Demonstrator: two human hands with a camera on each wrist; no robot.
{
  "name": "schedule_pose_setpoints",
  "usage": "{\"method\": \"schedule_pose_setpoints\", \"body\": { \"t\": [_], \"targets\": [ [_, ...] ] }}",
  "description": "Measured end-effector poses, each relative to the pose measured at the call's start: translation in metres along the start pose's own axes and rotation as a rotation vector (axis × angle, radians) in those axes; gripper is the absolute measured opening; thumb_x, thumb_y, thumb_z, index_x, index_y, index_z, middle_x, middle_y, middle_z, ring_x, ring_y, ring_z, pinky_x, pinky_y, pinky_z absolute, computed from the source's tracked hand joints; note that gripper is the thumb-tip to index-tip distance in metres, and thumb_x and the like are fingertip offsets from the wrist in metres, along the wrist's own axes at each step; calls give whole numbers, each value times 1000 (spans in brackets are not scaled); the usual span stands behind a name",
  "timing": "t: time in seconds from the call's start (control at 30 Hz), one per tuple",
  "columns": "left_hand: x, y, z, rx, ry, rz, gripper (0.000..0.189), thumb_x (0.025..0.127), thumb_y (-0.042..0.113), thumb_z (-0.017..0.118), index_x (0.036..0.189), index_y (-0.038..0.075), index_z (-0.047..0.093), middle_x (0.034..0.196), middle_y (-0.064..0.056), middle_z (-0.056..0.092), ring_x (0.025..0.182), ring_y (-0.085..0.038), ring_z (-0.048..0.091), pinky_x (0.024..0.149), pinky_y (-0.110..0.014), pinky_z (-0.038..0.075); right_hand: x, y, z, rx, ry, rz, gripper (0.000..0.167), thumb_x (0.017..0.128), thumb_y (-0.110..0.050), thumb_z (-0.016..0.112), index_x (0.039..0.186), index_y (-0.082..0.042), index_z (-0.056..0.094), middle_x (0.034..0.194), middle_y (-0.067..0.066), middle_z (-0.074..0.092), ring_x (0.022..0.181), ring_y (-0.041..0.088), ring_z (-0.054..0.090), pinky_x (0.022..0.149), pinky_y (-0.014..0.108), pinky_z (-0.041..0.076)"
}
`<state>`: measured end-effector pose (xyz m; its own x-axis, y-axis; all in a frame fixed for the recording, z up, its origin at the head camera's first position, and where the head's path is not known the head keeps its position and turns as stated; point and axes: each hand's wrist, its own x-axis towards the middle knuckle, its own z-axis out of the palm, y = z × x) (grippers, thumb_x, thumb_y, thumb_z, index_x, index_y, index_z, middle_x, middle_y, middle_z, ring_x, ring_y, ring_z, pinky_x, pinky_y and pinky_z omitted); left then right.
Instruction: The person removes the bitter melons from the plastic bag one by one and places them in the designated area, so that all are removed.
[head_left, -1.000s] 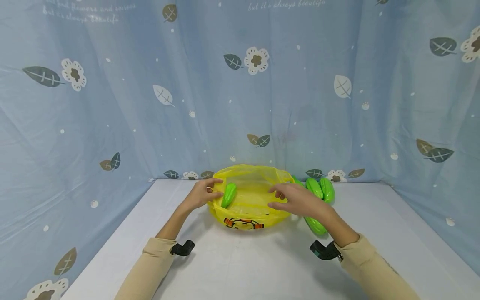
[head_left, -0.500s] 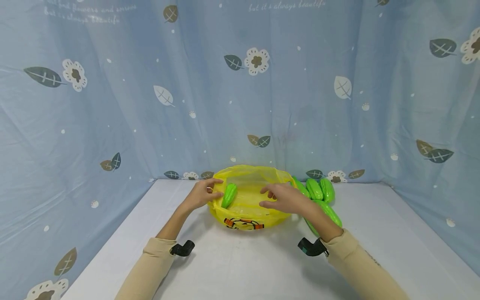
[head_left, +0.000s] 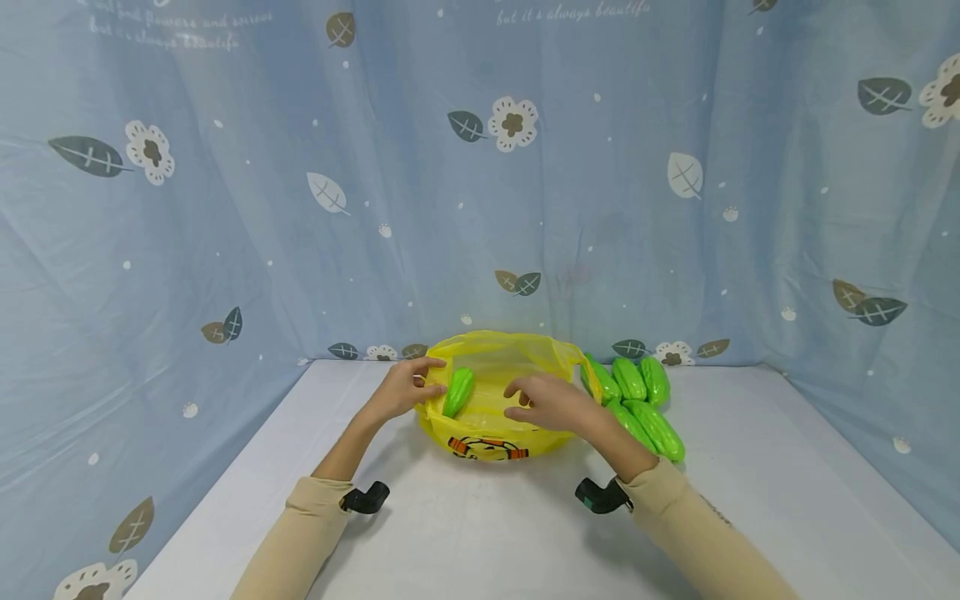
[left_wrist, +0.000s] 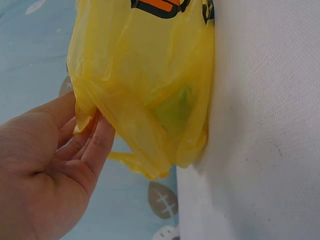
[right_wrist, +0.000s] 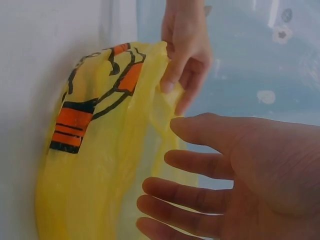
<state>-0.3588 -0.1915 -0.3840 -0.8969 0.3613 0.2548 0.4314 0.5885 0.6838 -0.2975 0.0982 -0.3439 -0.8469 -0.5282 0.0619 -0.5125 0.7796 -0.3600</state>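
Note:
My left hand (head_left: 405, 389) holds the left rim of a yellow plastic bag (head_left: 487, 446), which stands with its mouth wide open. The left wrist view shows the bag's film between thumb and fingers. A glossy green, ridged, elongated vegetable (head_left: 458, 392) lies inside at the left, a blurred green shape (left_wrist: 172, 110) through the film. Over the right part of the bag's mouth hovers my right hand (head_left: 551, 402), fingers spread and loosely bent, holding nothing. In the right wrist view that hand (right_wrist: 235, 175) is beside the rim, facing the left hand (right_wrist: 187, 55).
Right of the bag lie several more green vegetables (head_left: 655, 425) on the white tabletop (head_left: 480, 533), some touching one another. A blue curtain (head_left: 480, 208) with leaf and flower prints encloses the back and sides. A black camera (head_left: 602, 497) sits on the right wrist.
My right hand has moved left over the bag's mouth, uncovering more of the green vegetables on the right. The left hand and the vegetable inside the bag have stayed put.

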Motion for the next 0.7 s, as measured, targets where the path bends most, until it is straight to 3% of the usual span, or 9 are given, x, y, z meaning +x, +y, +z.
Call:
{"method": "schedule_pose_setpoints", "body": {
  "t": [0.43, 0.7],
  "targets": [
    [-2, 2, 0, 7, -7, 1, 46, 88, 20, 74, 131, 10, 62, 106, -13, 62, 86, -19, 65, 67, -25, 56, 18, -10, 2, 27, -73, 25, 35, 93, -37, 67, 120, -16, 66, 108, 6, 70, 94, 19, 64, 83, 34, 56],
    [0, 1, 0, -9, -12, -2, 46, 88, 21, 74, 131, 9, 62, 105, -14, 63, 87, -19, 67, 66, -25, 57, 37, -14, -1, 24, -86, -50, 33, 94, -34, 66, 121, -14, 66, 104, 4, 70, 88, 15, 64, 79, 31, 56]
  ]
}}
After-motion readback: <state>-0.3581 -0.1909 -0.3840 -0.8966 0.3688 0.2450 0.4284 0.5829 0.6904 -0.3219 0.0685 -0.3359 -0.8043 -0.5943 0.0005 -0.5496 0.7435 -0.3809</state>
